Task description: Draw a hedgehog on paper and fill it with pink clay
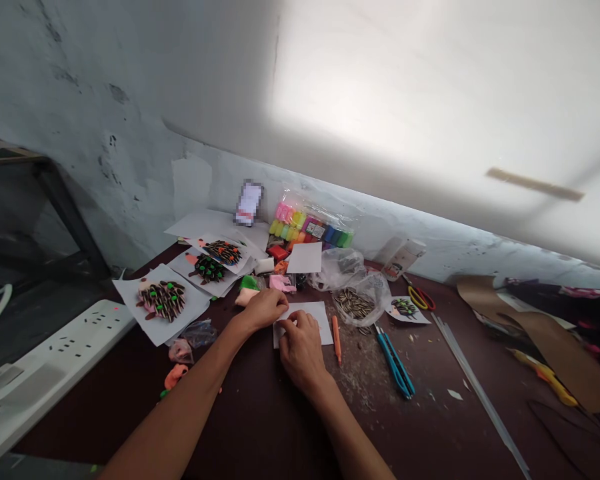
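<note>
A white sheet of paper [316, 313] lies on the dark table in front of me. My left hand [266, 308] is at its upper left edge, fingers curled and pressed together. Over the paper's lower left part, my right hand [301, 348] has thumb and fingers bent in a pinch. Whatever sits between the fingers of either hand is hidden or too small to name. Just left of my left hand rests a pale lump of modelling clay [247, 297], beside green clay [249, 283]. An orange marker [337, 340] lies right of the paper.
Sunflower seeds [353, 303] fill a plastic bag. Teal-handled cutter [396, 363], scissors [420, 298], glue sticks [480, 393] and a yellow glue gun [545, 375] lie right. Seed-covered hedgehog pictures [164, 300] and a power strip [75, 343] are left; coloured clay packs [310, 227] and a phone [249, 202] behind.
</note>
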The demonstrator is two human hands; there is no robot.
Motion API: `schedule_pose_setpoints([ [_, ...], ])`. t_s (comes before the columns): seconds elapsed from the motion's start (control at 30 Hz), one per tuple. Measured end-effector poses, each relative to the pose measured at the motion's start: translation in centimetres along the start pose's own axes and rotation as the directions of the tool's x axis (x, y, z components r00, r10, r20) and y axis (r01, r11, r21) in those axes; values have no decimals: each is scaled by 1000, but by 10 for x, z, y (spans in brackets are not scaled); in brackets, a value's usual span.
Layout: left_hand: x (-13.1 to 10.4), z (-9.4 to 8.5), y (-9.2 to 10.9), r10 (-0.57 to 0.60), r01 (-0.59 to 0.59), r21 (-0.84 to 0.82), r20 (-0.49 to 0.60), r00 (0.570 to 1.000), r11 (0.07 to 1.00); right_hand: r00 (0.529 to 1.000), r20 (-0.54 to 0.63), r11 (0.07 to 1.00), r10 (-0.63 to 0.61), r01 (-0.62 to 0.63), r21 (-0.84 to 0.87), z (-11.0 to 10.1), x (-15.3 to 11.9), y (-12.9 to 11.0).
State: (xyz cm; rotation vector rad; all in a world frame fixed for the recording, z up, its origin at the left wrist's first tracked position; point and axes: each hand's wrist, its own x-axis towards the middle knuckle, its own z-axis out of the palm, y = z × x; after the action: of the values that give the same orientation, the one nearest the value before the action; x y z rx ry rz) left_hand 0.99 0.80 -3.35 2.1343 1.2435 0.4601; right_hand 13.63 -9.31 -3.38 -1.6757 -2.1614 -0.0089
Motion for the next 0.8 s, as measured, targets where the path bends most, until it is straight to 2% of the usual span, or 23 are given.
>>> schedule_pose_setpoints([
  [0.5, 3, 3, -5, 7, -7, 1, -17, 1000, 1000, 1000, -10, 1000, -3, 3, 3, 0, -3, 1],
  [0.8, 3, 4, -4, 2, -2, 19, -29, 1000, 1000, 997, 38, 990, -74, 78, -120, -1, -4, -2],
])
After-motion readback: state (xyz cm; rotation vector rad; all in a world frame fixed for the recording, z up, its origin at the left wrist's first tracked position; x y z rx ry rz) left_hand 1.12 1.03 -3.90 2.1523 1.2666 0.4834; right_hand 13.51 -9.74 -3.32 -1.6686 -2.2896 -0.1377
